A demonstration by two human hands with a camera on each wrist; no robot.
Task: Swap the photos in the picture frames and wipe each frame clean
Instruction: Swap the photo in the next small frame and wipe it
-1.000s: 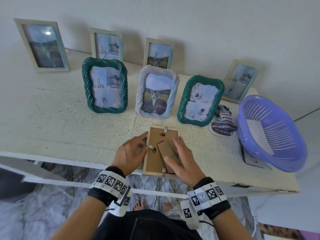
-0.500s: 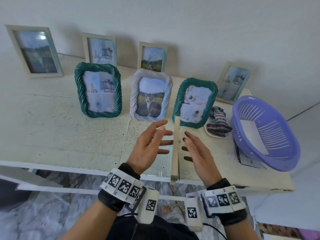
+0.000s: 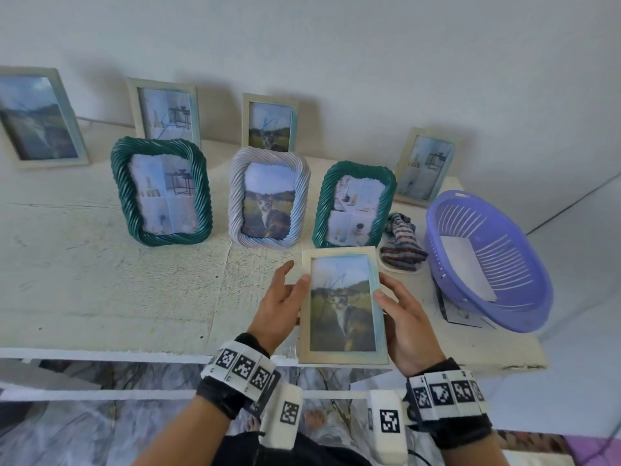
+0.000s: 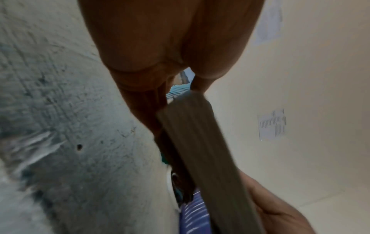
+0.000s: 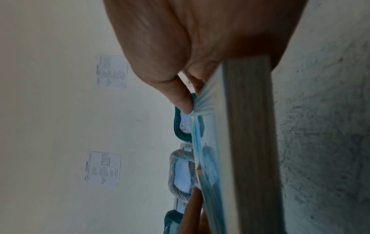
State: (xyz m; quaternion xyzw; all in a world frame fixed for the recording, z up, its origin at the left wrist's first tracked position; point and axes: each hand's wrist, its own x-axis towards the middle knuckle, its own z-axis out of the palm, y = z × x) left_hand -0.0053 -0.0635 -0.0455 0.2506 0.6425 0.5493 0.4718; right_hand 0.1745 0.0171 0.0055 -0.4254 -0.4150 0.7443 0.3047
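Here the cream frame (image 3: 342, 306) with the cat photo faces up toward the camera, held between both hands above the near edge of the bench (image 3: 100, 280), at about 5 o'clock in the head view. The left hand (image 3: 280, 307) grips its left side: the thumb lies on the front rim and the other fingers (image 4: 160, 123) reach behind the back. The right hand (image 3: 405, 319) holds the right side the same way, its thumb pressed on the blue-tinted front edge, the remaining fingers hidden behind the frame.

Beyond it, at 12 o'clock, stands a row of three rope-pattern frames: a green one (image 3: 161, 193) at 10 o'clock, a pale lilac one (image 3: 268, 196) with a cat picture in the middle, and another green one (image 3: 353, 205) just behind the held frame. Four more cream frames lean against the wall (image 3: 336, 45) farther back. At 2 o'clock a crumpled striped cloth (image 3: 401, 243) lies on a small white dish, and just beside it at 3 o'clock sits a purple slotted basket (image 3: 524, 290) with a white sheet inside.
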